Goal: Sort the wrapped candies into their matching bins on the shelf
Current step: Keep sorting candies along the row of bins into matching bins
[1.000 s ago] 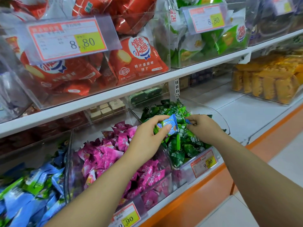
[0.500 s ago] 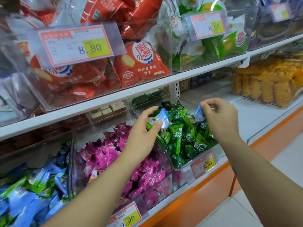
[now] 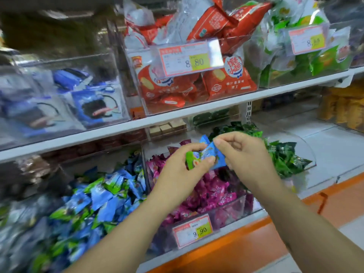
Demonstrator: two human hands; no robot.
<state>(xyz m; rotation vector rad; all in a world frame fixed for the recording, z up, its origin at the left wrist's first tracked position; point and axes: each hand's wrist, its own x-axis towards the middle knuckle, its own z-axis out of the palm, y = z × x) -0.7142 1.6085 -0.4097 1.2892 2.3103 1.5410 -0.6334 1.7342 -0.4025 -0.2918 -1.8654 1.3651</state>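
Note:
Blue-and-green wrapped candies [image 3: 208, 155] sit between my two hands, above the pink candy bin [image 3: 232, 211]. My left hand [image 3: 183, 174] pinches them from the left with thumb and fingers. My right hand [image 3: 244, 154] has curled fingers touching the candies from the right, where one blue wrapper [image 3: 220, 163] sticks out. The bin of blue-and-green candies [image 3: 98, 201] lies lower left. The dark green candy bin [image 3: 285, 156] lies right, behind my right hand.
The upper shelf [image 3: 177, 115] carries clear bins of blue, red [image 3: 197, 83] and green [image 3: 307, 56] snack packs with 8.80 price tags. A 9.90 tag [image 3: 194, 230] hangs on the pink bin. Bare white shelf and yellow packs [image 3: 342, 111] lie right; an orange base runs below.
Both hands lifted blue candies out of the green bin and came together over the pink bin. The view swung left, bringing the blue candy bin into sight.

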